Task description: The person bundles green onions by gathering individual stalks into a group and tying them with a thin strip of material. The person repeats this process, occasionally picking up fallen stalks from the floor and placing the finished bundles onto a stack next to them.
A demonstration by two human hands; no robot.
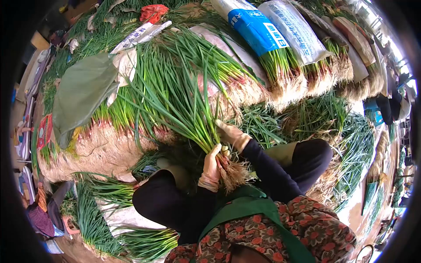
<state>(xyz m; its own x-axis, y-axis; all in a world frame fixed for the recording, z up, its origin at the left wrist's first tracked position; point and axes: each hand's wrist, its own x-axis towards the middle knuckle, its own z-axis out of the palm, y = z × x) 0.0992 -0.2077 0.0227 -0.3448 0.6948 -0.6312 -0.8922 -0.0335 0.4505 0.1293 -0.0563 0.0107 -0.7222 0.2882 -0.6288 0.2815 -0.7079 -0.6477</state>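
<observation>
Scallions, clasped in left grip and right grip between bent knees, reach over the edge of stacked bundles.

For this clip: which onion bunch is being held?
The bunch in the left hand, with the right hand against it and its roots toward the green apron. The other bunches lie unheld, some under sacks.

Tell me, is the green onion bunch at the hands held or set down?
Held: the left hand grips the green onion bunch just above its roots, and the right hand touches its stalks.
</observation>
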